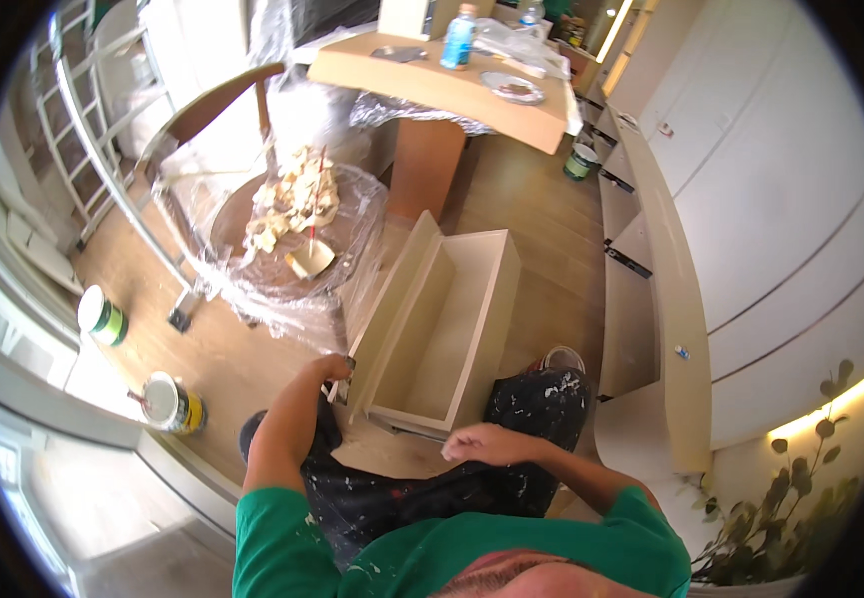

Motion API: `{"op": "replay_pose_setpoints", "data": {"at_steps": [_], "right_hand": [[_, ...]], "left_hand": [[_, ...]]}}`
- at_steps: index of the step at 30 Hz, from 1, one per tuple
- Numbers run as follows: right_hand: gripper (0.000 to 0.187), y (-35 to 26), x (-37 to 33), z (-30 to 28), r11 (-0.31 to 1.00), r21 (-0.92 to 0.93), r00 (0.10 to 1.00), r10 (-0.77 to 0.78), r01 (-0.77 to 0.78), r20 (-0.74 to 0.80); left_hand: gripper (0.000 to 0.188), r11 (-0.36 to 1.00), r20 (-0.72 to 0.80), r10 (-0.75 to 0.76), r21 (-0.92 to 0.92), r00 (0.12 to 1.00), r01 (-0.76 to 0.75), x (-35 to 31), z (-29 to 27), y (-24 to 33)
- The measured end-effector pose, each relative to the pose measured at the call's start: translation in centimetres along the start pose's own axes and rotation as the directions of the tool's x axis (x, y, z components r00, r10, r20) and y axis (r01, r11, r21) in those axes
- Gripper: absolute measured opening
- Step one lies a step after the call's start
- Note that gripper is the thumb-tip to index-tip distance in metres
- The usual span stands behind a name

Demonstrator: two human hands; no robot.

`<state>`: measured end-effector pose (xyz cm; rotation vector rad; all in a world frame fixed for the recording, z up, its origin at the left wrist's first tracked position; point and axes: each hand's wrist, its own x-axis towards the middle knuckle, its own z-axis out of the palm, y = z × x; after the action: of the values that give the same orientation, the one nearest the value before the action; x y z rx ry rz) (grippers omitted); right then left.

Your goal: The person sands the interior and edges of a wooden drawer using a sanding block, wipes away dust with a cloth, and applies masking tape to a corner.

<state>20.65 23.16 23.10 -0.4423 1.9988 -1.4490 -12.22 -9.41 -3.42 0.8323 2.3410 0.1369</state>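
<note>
While hands [490,445] sit apart near drawer [495,324], grips unclear, wood floor [542,214] bears paint cans [189,411].

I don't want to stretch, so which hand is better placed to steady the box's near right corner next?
Probably your right hand: it is close to that corner of the box and seems to hold nothing. Your left hand is farther off, by the long board.

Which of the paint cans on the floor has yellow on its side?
The lower-left paint can, nearest the left hand. Its side shows yellow; the far-left can and the distant can near the wall unit show green instead.
</note>
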Motion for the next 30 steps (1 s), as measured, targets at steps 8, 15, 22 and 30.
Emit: {"op": "replay_pose_setpoints", "data": {"at_steps": [8, 15, 22, 30], "right_hand": [[0.034, 1.6, -9.4, 9.8, 0.926, -0.368, 0.880, -0.101, -0.088, -0.465], [0.062, 4.5, -19.4, 9.4, 0.474, -0.768, 0.690, -0.375, -0.430, -0.618], [0.070, 12.5, -19.9, 11.1, 0.816, 0.564, 0.281, 0.575, -0.129, -0.768], [0.070, 10.8, -15.2, 11.7, 0.848, 0.529, -0.035, 0.530, 0.016, -0.848]], "left_hand": [[0.044, 0.987, -0.071, 0.120, -0.095, 0.990, -0.126, -0.7, -5.0, 7.6], [0.040, 0.915, -0.102, 0.319, -0.227, 0.942, -0.334, -5.8, -11.7, 13.3], [0.037, 0.872, -0.297, 0.355, -0.236, 0.886, -0.429, -11.7, -15.6, 17.3], [0.030, 0.679, -0.387, 0.380, -0.500, 0.840, -0.537, -14.2, -15.9, 22.8]]}}
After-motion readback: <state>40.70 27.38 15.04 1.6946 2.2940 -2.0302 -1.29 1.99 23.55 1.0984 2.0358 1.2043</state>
